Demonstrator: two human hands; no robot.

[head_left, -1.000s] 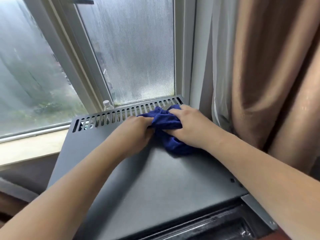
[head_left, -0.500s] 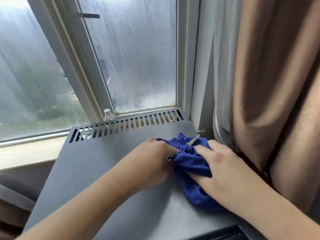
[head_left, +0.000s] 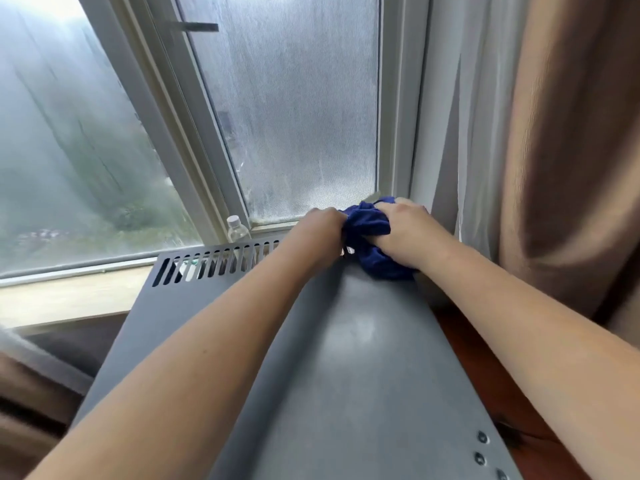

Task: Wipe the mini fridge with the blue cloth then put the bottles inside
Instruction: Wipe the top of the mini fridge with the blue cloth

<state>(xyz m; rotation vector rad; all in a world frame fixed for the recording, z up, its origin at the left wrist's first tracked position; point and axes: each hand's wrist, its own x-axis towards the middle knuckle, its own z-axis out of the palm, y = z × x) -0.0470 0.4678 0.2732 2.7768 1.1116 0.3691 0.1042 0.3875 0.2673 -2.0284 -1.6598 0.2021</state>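
- Gripping the blue cloth point(head_left: 370, 230) from both sides, the fingers point(head_left: 337, 221) of the left hand point(head_left: 320, 233) and of the right hand point(head_left: 407, 233) are curled tight into it; the tips are hidden in the folds.
- The cloth is bunched into a ball between the two hands. It sits on top of the mini fridge point(head_left: 346, 358), at the far right corner.
- That corner is a tight spot: the window frame point(head_left: 398, 133) is just behind the cloth, and the thin white curtain point(head_left: 460, 133) hangs just beside the right hand.
- The brown curtain point(head_left: 571, 150) hangs further right, near the right arm.
- Left of the hands, a row of slots point(head_left: 214, 265) runs along the far edge of the fridge top.
- A clear bottle point(head_left: 237, 230) with a white cap stands upright behind the slots, by the window, on the far side of the left hand from the cloth.
- The near part of the fridge top is flat and grey, with both arms stretched over it.
- Small screws point(head_left: 481, 438) sit by its right edge, close to us.
- Red-brown wood point(head_left: 485, 368) shows past that right edge, under the right arm.
- A pale sill point(head_left: 62, 299) runs left of the fridge, under the glass.
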